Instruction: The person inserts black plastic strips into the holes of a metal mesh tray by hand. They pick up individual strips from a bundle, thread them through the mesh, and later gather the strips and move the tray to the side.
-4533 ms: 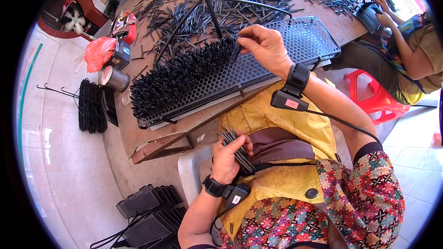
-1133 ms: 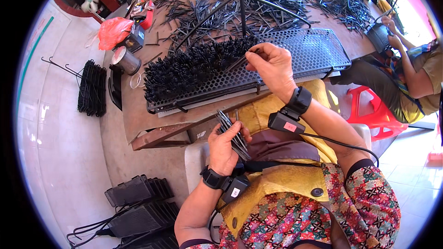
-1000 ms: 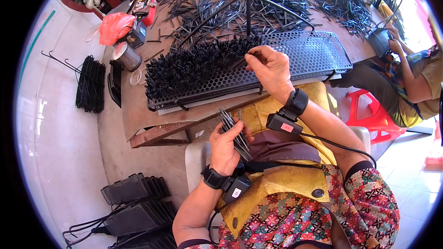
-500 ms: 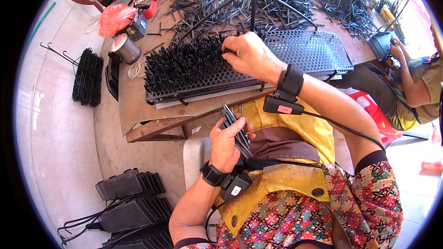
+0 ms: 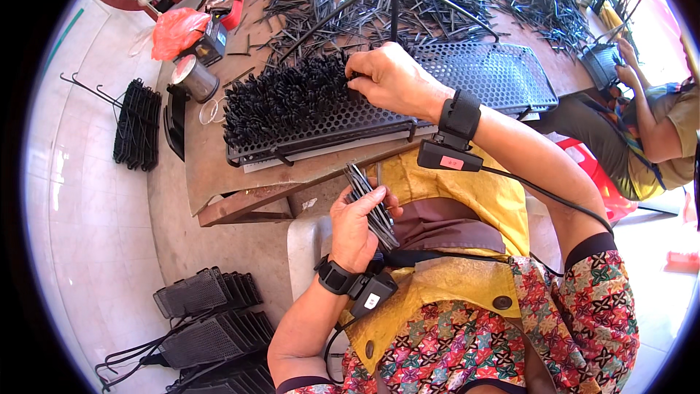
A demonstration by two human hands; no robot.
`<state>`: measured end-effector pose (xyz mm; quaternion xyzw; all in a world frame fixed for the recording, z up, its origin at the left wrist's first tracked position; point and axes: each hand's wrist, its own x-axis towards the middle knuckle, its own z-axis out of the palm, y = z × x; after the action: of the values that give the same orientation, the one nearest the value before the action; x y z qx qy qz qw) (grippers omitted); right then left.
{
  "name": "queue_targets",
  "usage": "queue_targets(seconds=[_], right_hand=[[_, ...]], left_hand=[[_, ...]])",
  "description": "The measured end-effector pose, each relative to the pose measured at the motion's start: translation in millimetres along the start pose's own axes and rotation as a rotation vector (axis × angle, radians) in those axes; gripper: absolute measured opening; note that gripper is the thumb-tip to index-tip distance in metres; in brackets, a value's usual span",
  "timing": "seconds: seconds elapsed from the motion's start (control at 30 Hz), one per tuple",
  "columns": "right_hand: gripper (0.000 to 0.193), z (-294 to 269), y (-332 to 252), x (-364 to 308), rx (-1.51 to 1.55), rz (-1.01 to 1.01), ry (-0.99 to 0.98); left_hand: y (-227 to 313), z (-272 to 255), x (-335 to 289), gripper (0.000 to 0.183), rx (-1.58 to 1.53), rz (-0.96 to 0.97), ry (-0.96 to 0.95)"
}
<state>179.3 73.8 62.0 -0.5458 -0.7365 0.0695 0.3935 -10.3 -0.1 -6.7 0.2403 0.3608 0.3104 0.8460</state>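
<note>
A sheaf of thin black strips [image 5: 370,208] is gripped in my left hand [image 5: 353,228], thumb across the top, in front of the table edge. My right hand [image 5: 399,82] is closed in a pinch over the black perforated metal rack [image 5: 481,76]; what lies between its fingertips is hidden. Under and beside those fingertips, the left part of the rack is densely filled with upright black pieces [image 5: 288,98]. Bare round holes show on the rack's right part and along its front strip. A black rod frame [image 5: 394,7] rises behind it.
Loose black strips [image 5: 350,11] lie heaped across the table behind the rack. A metal can [image 5: 195,78] and a red plastic bag [image 5: 180,33] stand at the left. Stacked black racks [image 5: 208,321] rest on the floor. A co-worker's hands [image 5: 625,66] hold another rack at the right.
The view has shifted slightly. My right hand stays at the edge of the filled part, a little changed in pose. My left hand keeps the strips. One co-worker's hand has risen.
</note>
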Motion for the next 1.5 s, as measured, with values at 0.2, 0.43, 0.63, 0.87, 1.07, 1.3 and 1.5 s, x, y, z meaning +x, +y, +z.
queue_targets(seconds=[0.2, 0.43, 0.63, 0.87, 1.07, 1.3, 1.5], right_hand=[[0.007, -2.0, 0.4, 2.2, -0.007, -0.032, 0.018], [0.007, -4.9, 3.6, 2.8, -0.014, -0.012, -0.010], [0.006, 7.3, 10.6, 0.2, -0.112, -0.030, 0.016], [0.005, 8.9, 12.2, -5.5, -0.263, -0.106, 0.046], [0.016, 1.5, 12.7, -17.3, -0.407, -0.133, -0.127], [0.041, 6.6, -3.6, -55.1, -0.185, -0.061, -0.027], [0.030, 6.0, -22.7, -103.4, 0.607, 0.505, -0.304]], left_hand=[[-1.0, -5.1, 2.5, 0.016, -0.004, -0.024, -0.014], [-2.2, -1.5, 1.8, 0.013, -0.029, -0.019, 0.015], [1.1, 2.1, -1.1, 0.012, 0.012, -0.064, -0.017], [0.1, -1.0, 0.0, 0.016, 0.082, -0.085, -0.052], [-0.9, 3.1, 0.7, 0.015, 0.064, -0.012, -0.080], [-1.5, 6.3, 0.8, 0.010, 0.132, 0.071, -0.083], [-4.9, 3.3, 2.3, 0.014, 0.199, 0.090, -0.167]])
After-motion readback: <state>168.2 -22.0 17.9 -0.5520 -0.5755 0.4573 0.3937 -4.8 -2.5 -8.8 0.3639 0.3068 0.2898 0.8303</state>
